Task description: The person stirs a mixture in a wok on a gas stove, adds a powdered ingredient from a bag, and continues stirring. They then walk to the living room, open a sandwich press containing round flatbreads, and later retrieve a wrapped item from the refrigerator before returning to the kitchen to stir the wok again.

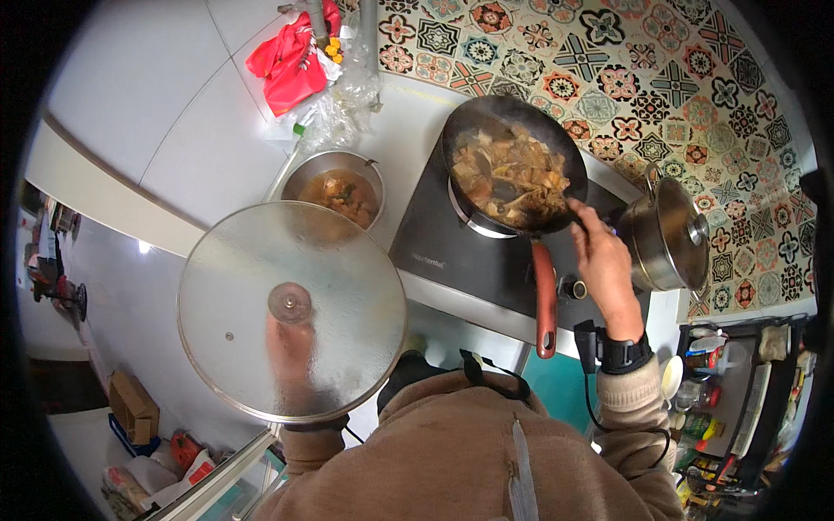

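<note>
My left hand (290, 355) shows blurred through a large round glass lid (352, 286). It grips the lid's knob (289, 303) from the far side, so the wet underside faces me. At the wok's right rim is my right hand (603, 260), index finger stretched out. It appears to grip a dark spatula (482, 164), whose head lies in the food; the handle is mostly hidden. Steaming chopped, browned food (521, 166) fills the bottom of the black wok (466, 124). The wok's reddish-brown handle (545, 299) points towards me.
The wok stands on a black cooktop (423, 241). To its right is a lidded steel pot (651, 228). A metal bowl (374, 179) of brown, soupy food sits partly behind the lid. Plastic bags (290, 68) lie beyond it. A rack (710, 404) of bottles stands right.
</note>
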Tool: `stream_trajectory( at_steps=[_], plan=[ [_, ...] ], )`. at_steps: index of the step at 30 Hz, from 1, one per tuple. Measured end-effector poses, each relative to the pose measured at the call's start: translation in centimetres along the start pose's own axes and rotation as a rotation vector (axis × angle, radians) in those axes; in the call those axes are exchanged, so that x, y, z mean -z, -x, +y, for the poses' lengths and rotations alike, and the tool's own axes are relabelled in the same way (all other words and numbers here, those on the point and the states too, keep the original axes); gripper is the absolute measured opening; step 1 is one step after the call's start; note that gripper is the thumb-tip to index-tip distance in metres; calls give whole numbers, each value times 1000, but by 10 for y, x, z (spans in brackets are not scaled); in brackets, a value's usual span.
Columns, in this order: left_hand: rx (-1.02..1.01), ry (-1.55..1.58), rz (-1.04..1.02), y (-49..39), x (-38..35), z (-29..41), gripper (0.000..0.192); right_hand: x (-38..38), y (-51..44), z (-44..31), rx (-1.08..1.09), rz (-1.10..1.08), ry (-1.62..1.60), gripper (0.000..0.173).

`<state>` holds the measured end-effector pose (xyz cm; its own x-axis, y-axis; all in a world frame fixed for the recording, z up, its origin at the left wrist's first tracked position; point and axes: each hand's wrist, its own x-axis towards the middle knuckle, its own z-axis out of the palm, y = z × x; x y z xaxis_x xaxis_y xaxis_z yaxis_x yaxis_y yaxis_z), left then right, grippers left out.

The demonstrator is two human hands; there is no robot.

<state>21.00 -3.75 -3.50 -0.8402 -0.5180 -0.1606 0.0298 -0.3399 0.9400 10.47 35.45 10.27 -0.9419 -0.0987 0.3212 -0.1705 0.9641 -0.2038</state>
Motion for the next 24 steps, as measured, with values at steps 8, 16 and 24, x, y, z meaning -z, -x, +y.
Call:
stream_trajectory(
  at_steps=[8,16,24],
  plan=[
    [-236,-515,-79,-8,7,-7,14,61,46,18,-78,-145,-197,27],
    [99,437,-274,-7,-17,-2,22,40,54,1,-98,-199,-94,30],
    [-96,-848,-210,-10,-11,4,19,96,86,13,-143,-230,-92,30]
  ],
)
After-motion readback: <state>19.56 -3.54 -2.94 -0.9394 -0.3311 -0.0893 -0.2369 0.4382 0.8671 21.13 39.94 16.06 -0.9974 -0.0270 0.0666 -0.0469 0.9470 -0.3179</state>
